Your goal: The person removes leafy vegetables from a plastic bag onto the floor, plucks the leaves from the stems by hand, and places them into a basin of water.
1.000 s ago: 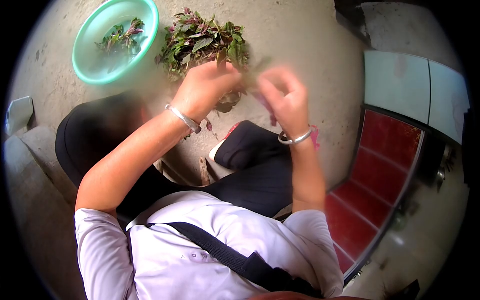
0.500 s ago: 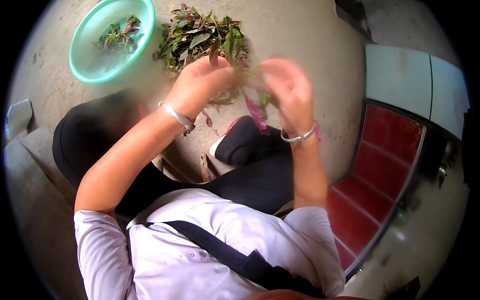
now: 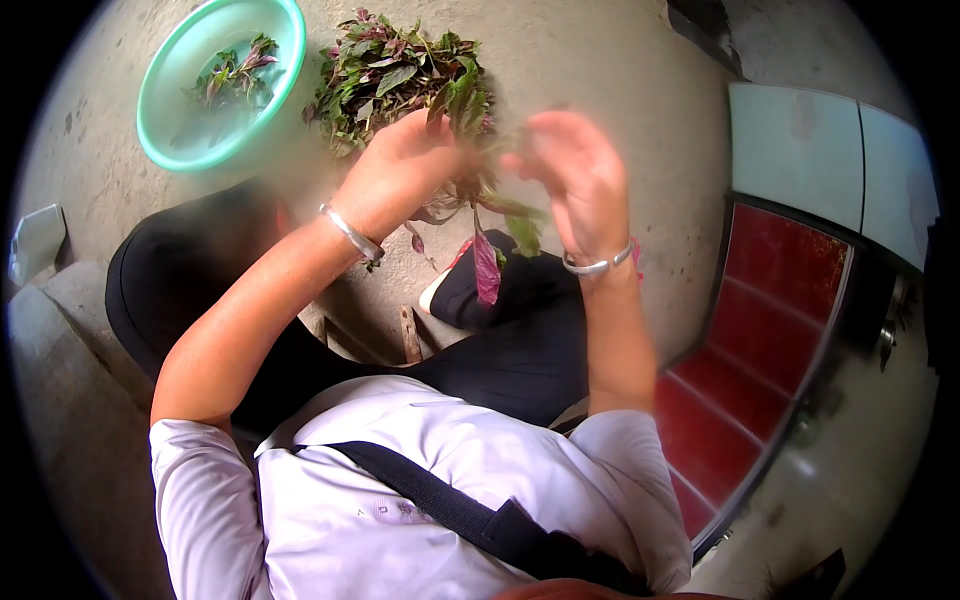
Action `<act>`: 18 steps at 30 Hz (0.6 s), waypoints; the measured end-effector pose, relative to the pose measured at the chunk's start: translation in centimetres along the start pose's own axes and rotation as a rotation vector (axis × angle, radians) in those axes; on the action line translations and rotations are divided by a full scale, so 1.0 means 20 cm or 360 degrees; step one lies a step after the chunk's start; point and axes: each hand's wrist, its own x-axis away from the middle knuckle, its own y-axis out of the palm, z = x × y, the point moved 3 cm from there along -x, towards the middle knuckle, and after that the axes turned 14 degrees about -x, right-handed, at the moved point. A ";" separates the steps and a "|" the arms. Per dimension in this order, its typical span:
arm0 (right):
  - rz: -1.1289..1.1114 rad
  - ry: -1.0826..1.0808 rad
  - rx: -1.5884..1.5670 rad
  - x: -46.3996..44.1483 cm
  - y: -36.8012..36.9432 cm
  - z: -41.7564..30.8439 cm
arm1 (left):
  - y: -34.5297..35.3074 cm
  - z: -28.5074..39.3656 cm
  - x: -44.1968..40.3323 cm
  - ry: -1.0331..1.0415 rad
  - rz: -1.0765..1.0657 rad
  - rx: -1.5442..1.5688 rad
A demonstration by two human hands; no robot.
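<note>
My left hand (image 3: pixel 408 160) is closed on a sprig of leafy greens with purple-red and green leaves; the fingertips are blurred. From that hand hang a purple leaf (image 3: pixel 487 272) and a green leaf (image 3: pixel 523 235). Just to the right, my right hand (image 3: pixel 575 165) has its thumb and fingers apart near the stem, with nothing visible held in them. Beyond the left hand, a heap of leafy greens (image 3: pixel 385 75) lies on the floor. A pale green plastic basin (image 3: pixel 158 142) stands left of the heap, with some picked leaves (image 3: pixel 235 72) inside.
My bent legs in black trousers (image 3: pixel 500 345) are below the hands, on the concrete floor (image 3: pixel 650 120). Red tiles (image 3: pixel 765 330) and pale panels (image 3: pixel 795 150) form a structure at the right. A whitish object (image 3: pixel 38 240) is at the far left.
My right hand's thumb and fingers have come apart. The purple leaf has swung left and down and hangs under my left hand; the green leaf now shows beside it.
</note>
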 end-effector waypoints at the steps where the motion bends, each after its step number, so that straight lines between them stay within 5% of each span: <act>1: 0.0008 0.0007 -0.0014 0.00 -0.01 0.00 | 0.00 0.00 0.00 -0.0005 0.0004 0.0000; 10: -0.0209 -0.0234 0.0478 0.00 0.05 -0.03 | -0.01 -0.02 -0.01 0.0092 0.0012 -0.0019; 13: -0.0448 -0.0744 0.1374 0.01 0.11 -0.06 | 0.00 -0.02 -0.01 0.0124 0.0036 -0.0050; 18: -0.0463 -0.1022 0.1622 0.01 0.10 -0.03 | -0.01 0.00 0.00 0.0165 0.0030 -0.0056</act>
